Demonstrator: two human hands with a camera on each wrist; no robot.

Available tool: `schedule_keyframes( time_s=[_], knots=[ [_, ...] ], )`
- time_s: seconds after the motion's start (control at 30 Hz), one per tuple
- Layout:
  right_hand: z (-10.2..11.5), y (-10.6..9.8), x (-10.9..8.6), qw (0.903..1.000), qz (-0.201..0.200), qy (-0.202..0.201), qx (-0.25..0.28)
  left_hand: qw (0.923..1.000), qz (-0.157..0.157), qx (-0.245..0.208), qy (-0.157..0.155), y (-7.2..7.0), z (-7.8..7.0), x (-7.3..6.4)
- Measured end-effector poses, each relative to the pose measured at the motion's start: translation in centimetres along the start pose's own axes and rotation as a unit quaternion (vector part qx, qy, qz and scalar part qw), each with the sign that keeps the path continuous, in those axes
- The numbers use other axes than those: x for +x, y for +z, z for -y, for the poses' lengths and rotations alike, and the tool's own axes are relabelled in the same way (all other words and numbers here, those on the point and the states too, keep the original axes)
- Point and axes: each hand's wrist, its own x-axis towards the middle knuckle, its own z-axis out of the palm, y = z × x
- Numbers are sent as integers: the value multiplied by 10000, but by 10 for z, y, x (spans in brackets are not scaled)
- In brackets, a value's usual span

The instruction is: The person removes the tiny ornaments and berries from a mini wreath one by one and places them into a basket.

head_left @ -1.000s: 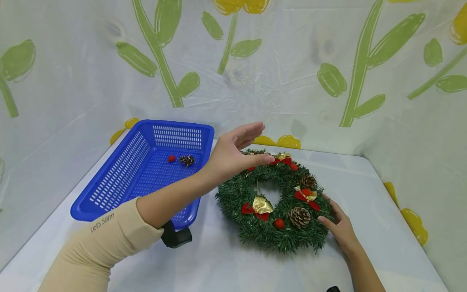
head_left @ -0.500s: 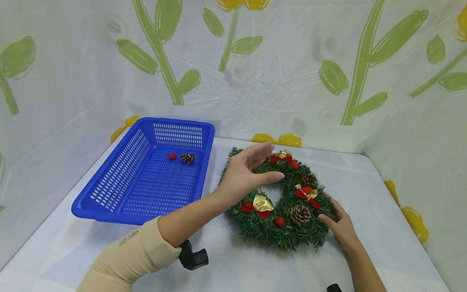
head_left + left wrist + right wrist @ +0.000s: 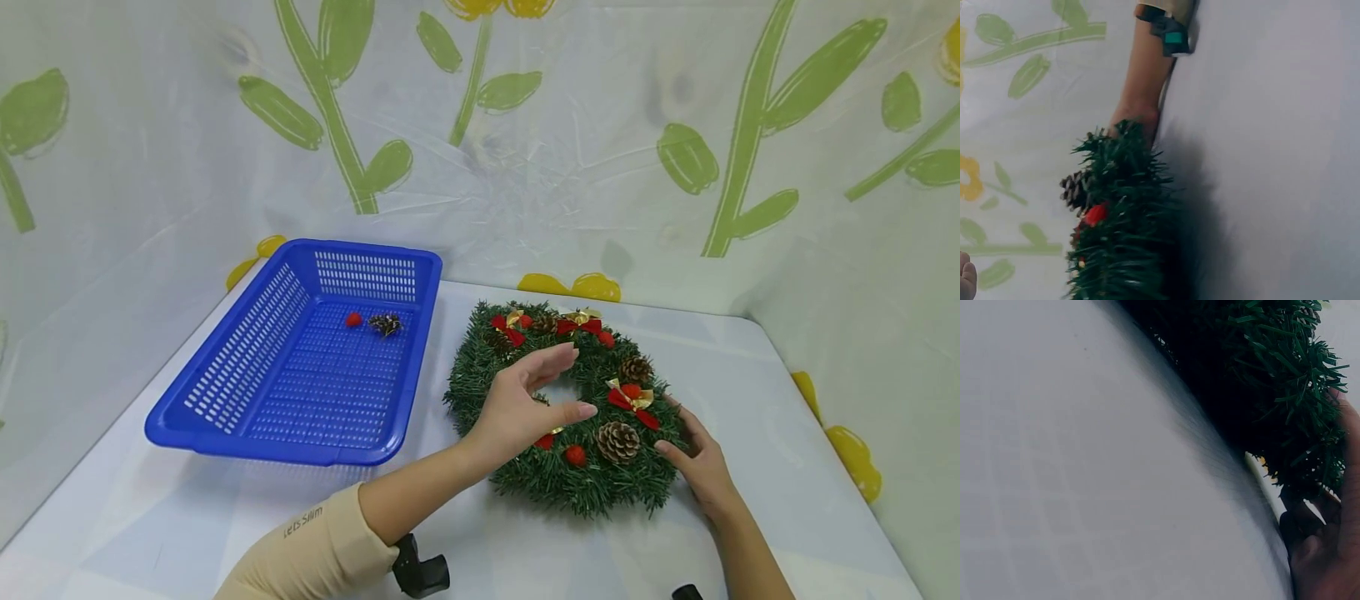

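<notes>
Holding the outer right edge of a green wreath (image 3: 600,375) in my right hand (image 3: 701,467), I have my thumb against the needles and my fingers curled at the rim. The wreath lies on a pale table (image 3: 750,400), just right of a blue basket (image 3: 423,333) that contains a red ball (image 3: 353,319) and a small dark cone-like decoration (image 3: 386,324).

My left hand (image 3: 517,408) hovers over the wreath's near left part without touching it. Thumb and fingers make a wide C shape, with nothing visible between them. Beneath, partly hidden, is a red and gold bow (image 3: 545,440); a red pompom (image 3: 575,455) and a brown pine cone (image 3: 618,442) sit beside it on the greenery.

The step in hand seems to be tending these trimmings. To do it well, I should hold the rim firmly without crushing the needles, lower my left hand straight down, and pinch lightly at the bow's middle. Squeezing could crease the gold part, and a sideways sweep might knock its neighbours loose.
</notes>
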Motion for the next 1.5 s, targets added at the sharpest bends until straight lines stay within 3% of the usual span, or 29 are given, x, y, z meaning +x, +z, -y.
schedule_keyframes(
  time_s=[0.1, 0.33, 0.7, 1.13, 1.5],
  knots=[
    [0, 0, 0, 10000, -19, -44, 6, 9998, 43, 217, 7, 3, 11, -3],
    [0, 2, 0, 9999, -49, -143, 32, 9971, 267, 614, 352, 9, 32, -9],
    [-1, 2, -1, 9995, -42, -299, 65, 9883, 749, 1080, 776, 16, 61, -16],
    [0, 3, 1, 9997, -5, -240, 13, 9893, 955, 1082, 197, 14, 73, -17],
    [-1, 1, 0, 9995, -40, -299, 80, 9837, 1197, 1339, 34, 16, 76, -15]
  ],
)
